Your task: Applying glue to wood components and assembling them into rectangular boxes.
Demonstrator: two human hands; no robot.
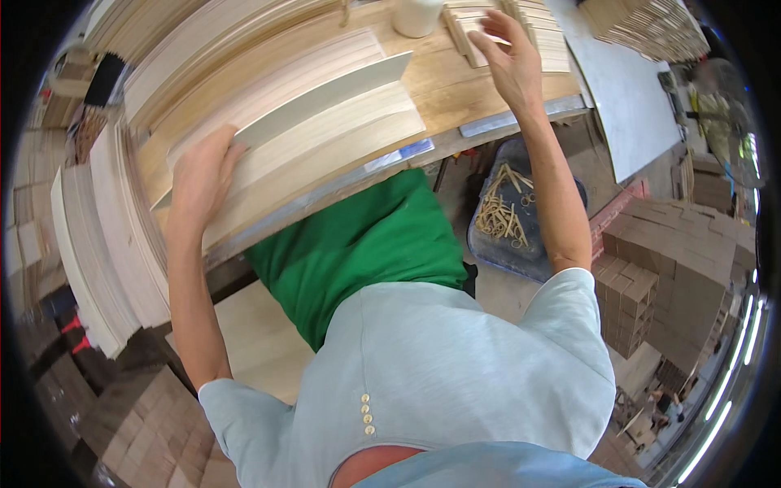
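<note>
My left hand (203,175) is closed on a long thin wooden board (325,96), near its left end. The board stands tilted on its edge, its pale side toward me. Under and in front of it lies a flat light wood panel (358,122) on the workbench (447,106). At the right of the bench, my right hand (514,61) is raised with thumb and fingers apart, and nothing shows between them. It is over or beside small wooden slat pieces (468,37); whether it touches them I cannot tell. A white container (416,18) stands just left of these pieces.
Curved stacks of thin boards (122,228) rise along the left, with more strips (203,57) at the bench's back. Below the bench's right side sits a dark bin (529,252) holding loops and offcuts. Piled brown blocks (667,260) stand at right, beyond a pale sheet (626,98).
</note>
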